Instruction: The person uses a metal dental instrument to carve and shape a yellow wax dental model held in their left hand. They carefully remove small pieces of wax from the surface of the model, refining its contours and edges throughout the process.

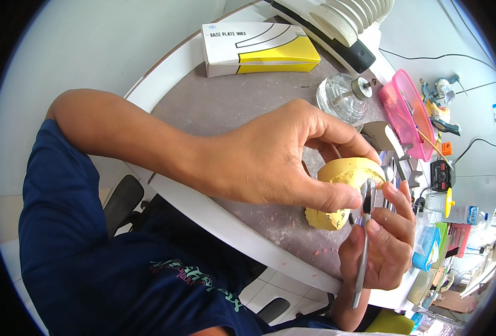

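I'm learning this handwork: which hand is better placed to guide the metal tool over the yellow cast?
Probably the right: the right hand holds the metal tool, its head close to the yellow cast. The left hand is occupied gripping the cast.

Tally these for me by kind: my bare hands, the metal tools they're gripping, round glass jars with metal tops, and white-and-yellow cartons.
Bare hands: 2, the left hand and the right hand
Gripped metal tool: 1
Round glass jar: 1
White-and-yellow carton: 1
Total: 5
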{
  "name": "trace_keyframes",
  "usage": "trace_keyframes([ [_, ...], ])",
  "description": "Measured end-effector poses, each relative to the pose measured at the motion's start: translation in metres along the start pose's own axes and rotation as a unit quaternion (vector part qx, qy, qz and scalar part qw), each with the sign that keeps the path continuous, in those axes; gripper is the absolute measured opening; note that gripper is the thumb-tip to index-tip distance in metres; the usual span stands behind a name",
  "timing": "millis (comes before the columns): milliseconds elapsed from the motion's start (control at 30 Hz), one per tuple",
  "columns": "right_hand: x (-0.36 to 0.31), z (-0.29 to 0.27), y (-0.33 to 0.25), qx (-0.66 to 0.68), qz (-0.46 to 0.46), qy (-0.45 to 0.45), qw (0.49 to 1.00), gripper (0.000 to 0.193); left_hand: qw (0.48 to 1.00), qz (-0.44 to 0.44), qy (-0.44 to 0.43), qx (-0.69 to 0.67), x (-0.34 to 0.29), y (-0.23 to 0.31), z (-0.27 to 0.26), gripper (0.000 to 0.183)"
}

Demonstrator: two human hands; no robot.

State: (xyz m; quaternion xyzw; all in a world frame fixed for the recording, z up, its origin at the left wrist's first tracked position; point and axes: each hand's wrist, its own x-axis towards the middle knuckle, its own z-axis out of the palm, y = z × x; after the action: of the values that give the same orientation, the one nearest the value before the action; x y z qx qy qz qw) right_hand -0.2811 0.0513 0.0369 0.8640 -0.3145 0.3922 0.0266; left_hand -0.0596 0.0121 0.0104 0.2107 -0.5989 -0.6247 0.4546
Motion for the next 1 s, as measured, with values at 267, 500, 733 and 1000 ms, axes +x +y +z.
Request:
trace_keyframes([
  [267, 0.0, -0.001, -0.001, -0.002, -0.001, -0.002, 1.0, 0.023, 0.999, 0.022, 0.005, 0.026, 0.0, 0.002, -0.002, 0.049],
  [500, 0.001, -0.002, -0.001, -0.004, -0.003, -0.003, 1.0, 0.023, 0.998, 0.047, 0.01, 0.036, 0.001, 0.001, -0.001, 0.046],
  [733, 0.002, -0.002, 0.0, -0.001, 0.006, -0.01, 1.0, 0.022, 0.997, 0.053, 0.013, 0.057, 0.001, 0.002, -0.003, 0.045],
  [1000, -0.005, -0.007, 0.003, 0.013, -0.007, 0.032, 0.999, 0.03, 0.997, 0.022, 0.008, 0.073, 0.0, 0.01, -0.003, 0.048],
])
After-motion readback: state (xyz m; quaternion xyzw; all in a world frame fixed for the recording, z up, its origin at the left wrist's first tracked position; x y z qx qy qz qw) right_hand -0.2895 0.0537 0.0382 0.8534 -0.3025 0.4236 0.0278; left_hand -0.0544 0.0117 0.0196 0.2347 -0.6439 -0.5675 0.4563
